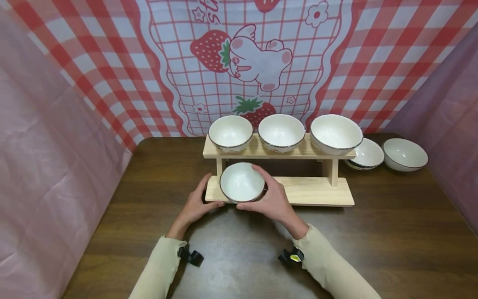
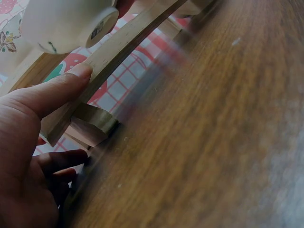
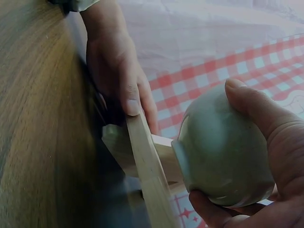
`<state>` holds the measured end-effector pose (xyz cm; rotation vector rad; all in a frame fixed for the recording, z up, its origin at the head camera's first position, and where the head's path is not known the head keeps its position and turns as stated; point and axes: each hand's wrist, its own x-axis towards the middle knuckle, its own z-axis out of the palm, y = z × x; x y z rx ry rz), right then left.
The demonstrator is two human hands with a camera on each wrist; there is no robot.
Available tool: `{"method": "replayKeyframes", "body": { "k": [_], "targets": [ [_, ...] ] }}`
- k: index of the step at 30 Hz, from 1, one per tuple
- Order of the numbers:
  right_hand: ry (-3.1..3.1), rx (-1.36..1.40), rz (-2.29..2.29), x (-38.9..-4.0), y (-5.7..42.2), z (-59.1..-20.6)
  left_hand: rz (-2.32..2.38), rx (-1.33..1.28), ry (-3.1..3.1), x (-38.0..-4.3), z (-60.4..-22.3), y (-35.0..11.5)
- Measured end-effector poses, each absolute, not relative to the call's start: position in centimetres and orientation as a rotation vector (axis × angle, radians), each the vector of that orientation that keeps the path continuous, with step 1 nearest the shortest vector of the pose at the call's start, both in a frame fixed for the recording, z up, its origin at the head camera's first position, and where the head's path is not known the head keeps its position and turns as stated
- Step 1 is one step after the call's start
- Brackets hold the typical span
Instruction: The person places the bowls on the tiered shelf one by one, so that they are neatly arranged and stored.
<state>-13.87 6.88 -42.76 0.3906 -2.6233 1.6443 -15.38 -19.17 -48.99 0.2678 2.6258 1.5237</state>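
Note:
A white bowl [image 1: 242, 182] with a dark rim is in my right hand [image 1: 274, 199], thumb on the near side and fingers on the far side. The right wrist view shows the bowl's pale outer wall [image 3: 223, 147] and its foot a little off the shelf board. My left hand [image 1: 196, 205] holds the left end of the lower shelf of a wooden two-tier rack [image 1: 317, 192]; in the left wrist view its thumb lies on the board and its fingers reach below. On the upper tier stand a left bowl [image 1: 230, 132], a middle bowl [image 1: 281, 132] and a right bowl [image 1: 336, 132].
Right of the rack, bowls [image 1: 367, 153] that look stacked stand on the brown wooden table [image 1: 392, 232], partly behind the upper shelf. Another bowl [image 1: 405, 154] is beside them. A red-checked cloth [image 1: 254, 54] hangs behind, and pink cloth [image 1: 48, 166] hangs at the left.

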Motion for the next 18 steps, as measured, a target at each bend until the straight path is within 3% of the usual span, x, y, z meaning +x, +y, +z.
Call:
{"method": "replayKeyframes", "body": {
  "k": [18],
  "targets": [
    [-2.638, 0.438, 1.642, -14.8, 4.8, -43.5, 1.546, 0.283, 2.614, -15.5, -49.2, -19.2]
  ]
}}
